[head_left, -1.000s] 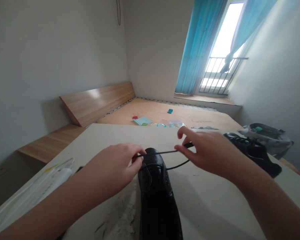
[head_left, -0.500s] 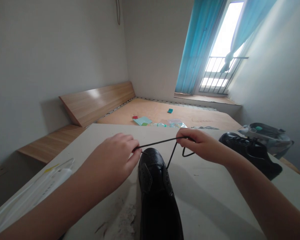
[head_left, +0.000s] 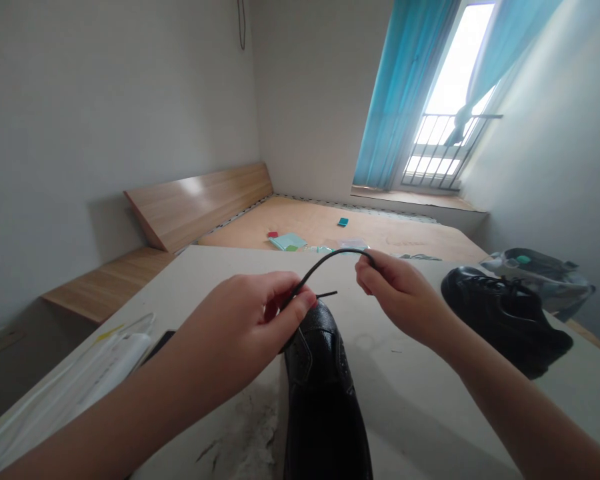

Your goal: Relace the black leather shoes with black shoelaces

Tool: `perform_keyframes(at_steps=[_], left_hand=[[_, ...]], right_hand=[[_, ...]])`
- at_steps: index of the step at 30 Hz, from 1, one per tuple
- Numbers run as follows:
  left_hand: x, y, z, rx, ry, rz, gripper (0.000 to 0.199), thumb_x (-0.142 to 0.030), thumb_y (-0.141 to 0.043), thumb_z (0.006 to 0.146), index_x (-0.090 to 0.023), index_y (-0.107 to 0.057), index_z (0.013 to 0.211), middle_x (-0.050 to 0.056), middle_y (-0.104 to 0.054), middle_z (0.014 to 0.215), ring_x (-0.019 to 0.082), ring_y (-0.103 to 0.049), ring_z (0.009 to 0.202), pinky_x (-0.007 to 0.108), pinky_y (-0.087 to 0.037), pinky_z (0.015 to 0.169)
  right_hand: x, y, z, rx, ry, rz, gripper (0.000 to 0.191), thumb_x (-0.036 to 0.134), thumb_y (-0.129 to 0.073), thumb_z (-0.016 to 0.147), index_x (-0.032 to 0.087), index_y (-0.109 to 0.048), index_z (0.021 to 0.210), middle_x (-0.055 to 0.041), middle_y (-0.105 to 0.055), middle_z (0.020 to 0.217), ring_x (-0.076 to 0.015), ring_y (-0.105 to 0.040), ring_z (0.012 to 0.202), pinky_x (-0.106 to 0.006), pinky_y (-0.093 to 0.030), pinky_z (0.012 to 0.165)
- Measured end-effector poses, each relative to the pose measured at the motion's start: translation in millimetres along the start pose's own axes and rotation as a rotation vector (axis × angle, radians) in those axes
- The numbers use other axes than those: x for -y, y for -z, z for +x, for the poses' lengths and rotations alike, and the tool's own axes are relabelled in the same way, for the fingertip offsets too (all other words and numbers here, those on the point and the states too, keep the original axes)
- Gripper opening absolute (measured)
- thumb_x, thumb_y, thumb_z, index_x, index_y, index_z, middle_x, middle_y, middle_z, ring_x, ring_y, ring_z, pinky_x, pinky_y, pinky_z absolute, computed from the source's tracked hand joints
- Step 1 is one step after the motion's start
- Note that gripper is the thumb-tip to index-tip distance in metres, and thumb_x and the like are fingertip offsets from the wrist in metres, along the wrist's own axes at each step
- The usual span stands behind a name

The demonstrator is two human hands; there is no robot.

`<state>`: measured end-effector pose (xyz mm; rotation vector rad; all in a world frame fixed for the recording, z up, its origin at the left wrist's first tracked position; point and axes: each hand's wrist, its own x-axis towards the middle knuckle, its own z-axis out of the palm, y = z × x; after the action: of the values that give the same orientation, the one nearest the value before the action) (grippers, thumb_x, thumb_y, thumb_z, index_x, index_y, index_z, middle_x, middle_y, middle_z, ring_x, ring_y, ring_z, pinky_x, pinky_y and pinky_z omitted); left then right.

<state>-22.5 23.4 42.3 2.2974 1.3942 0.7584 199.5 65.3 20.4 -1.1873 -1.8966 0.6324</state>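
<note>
A black leather shoe (head_left: 325,400) stands on the white table, toe pointing away from me. Over its toe, my left hand (head_left: 260,313) pinches a dark shoelace (head_left: 333,255) between thumb and fingers, and a short lace tip sticks out past the thumb. From there the lace arches up and across to my right hand (head_left: 395,287), which is closed on its other part, right of the toe. My left fingers hide part of the shoe's left side and the lace near it.
A second black shoe (head_left: 505,320), laced, stands at the table's right. White plastic packaging (head_left: 100,373) and a dark flat object (head_left: 160,343) lie at the left. Beyond the table (head_left: 220,263) is a bed board (head_left: 390,230) with small packets, beside a clear bag (head_left: 555,273).
My left hand has moved right, over the toe. The lace between the hands went from a taut line to a raised arch, and a lace tip now pokes out from the left hand.
</note>
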Motion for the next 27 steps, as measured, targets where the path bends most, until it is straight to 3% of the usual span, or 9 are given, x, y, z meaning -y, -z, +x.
perform_keyframes(at_steps=[3,6,10,13,15,17,21,23,27], left_hand=[[-2,-2.4,-1,-0.025,-0.015,-0.153,0.022,-0.038,-0.054,0.09,-0.024,-0.066,0.079,-0.006,-0.065,0.068,0.012,-0.057,0.065,0.023,-0.038,0.053],[-7,-7.5,-4,-0.047,-0.081,-0.22,0.01,-0.029,-0.059,0.088,-0.025,-0.068,0.083,-0.006,-0.067,0.075,0.012,-0.06,0.071,0.023,-0.043,0.061],[-12,-13.8,-7,-0.03,-0.363,-0.066,0.007,-0.02,-0.059,0.087,-0.021,-0.065,0.091,0.0,-0.067,0.093,0.016,-0.057,0.089,0.027,-0.046,0.08],[-14,-13.6,-9,0.028,-0.502,0.072,0.032,-0.027,-0.066,0.084,-0.017,-0.059,0.113,0.006,-0.061,0.118,0.021,-0.049,0.109,0.033,-0.04,0.099],[-16,-12.0,-10,0.079,-0.509,0.111,0.054,-0.038,-0.07,0.081,-0.017,-0.052,0.127,0.008,-0.056,0.127,0.023,-0.046,0.115,0.035,-0.038,0.104],[-17,-10.9,-12,0.097,-0.51,0.139,0.062,-0.045,-0.07,0.079,-0.016,-0.049,0.13,0.008,-0.055,0.13,0.024,-0.044,0.118,0.036,-0.036,0.106],[-17,-14.2,-15,0.051,-0.482,0.162,0.044,-0.031,-0.066,0.08,-0.02,-0.053,0.12,0.005,-0.058,0.124,0.022,-0.046,0.117,0.035,-0.037,0.105],[-16,-19.4,-16,0.085,-0.405,0.176,0.04,-0.028,-0.066,0.077,-0.022,-0.053,0.115,0.005,-0.059,0.12,0.023,-0.049,0.113,0.037,-0.04,0.101],[-9,-36.1,-20,0.292,-0.26,0.222,0.044,-0.031,-0.064,0.072,-0.02,-0.052,0.114,0.009,-0.058,0.118,0.029,-0.052,0.107,0.046,-0.043,0.097]], right_hand=[[10,0,-7,0.263,0.017,0.256,0.017,0.034,-0.054,0.091,0.019,-0.05,0.086,0.0006,-0.052,0.08,-0.0129,-0.048,0.075,-0.026,-0.04,0.068],[23,-4,-15,0.626,-0.033,0.68,0.028,0.036,-0.064,0.087,0.019,-0.049,0.103,-0.0014,-0.052,0.093,-0.0132,-0.05,0.089,-0.025,-0.042,0.077],[23,-13,-18,0.674,-0.177,0.929,0.032,0.033,-0.071,0.082,0.019,-0.049,0.101,0.0043,-0.047,0.076,-0.0072,-0.047,0.068,-0.016,-0.036,0.057],[14,-13,-15,0.717,-0.244,0.934,0.032,0.033,-0.073,0.08,0.019,-0.049,0.096,0.0072,-0.04,0.066,-0.0056,-0.039,0.057,-0.015,-0.027,0.048],[7,-9,-12,0.749,-0.253,0.916,0.034,0.032,-0.075,0.078,0.018,-0.049,0.095,0.0079,-0.037,0.065,-0.0051,-0.032,0.055,-0.015,-0.023,0.046],[-1,-2,-8,0.768,-0.234,0.852,0.036,0.037,-0.075,0.076,0.018,-0.049,0.093,0.0081,-0.034,0.065,-0.0052,-0.026,0.055,-0.016,-0.02,0.045],[-26,18,6,0.922,-0.183,0.395,0.049,0.063,-0.058,0.078,0.016,-0.051,0.088,0.0078,-0.034,0.062,-0.0059,-0.025,0.052,-0.019,-0.022,0.045],[-38,27,12,0.975,-0.201,0.167,0.047,0.059,-0.054,0.081,0.014,-0.056,0.092,0.0049,-0.042,0.066,-0.007,-0.032,0.054,-0.02,-0.028,0.049],[-49,31,12,1.004,-0.264,-0.128,0.033,0.037,-0.062,0.079,0.012,-0.063,0.102,-0.0031,-0.058,0.082,-0.013,-0.051,0.068,-0.025,-0.041,0.062]])
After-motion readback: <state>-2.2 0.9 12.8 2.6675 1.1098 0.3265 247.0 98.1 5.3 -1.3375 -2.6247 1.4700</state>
